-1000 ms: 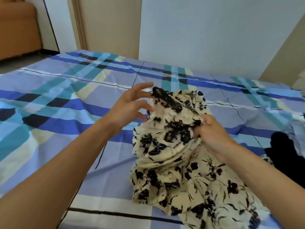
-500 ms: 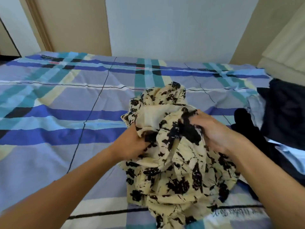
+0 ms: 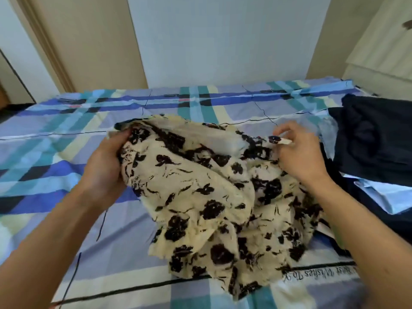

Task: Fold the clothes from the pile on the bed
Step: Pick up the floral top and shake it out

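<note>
A cream garment with a black flower print (image 3: 207,192) hangs bunched between my hands over the bed (image 3: 66,139); its lower part rests on the sheet. My left hand (image 3: 104,166) grips its upper left edge, fingers curled round the cloth. My right hand (image 3: 298,152) pinches the upper right edge between thumb and fingers. To the right lies the pile of clothes (image 3: 376,141), dark navy pieces on top and a light blue one (image 3: 388,195) under them.
The bed carries a blue, teal and cream plaid sheet that spreads wide to the left and behind the garment. A pale wall and a beige door frame (image 3: 44,41) stand behind the bed. A cream cabinet (image 3: 383,47) stands at the far right.
My hands have drawn apart and stretched the garment's top edge between them. The left hand moved left, the right hand moved right and now pinches the edge.
</note>
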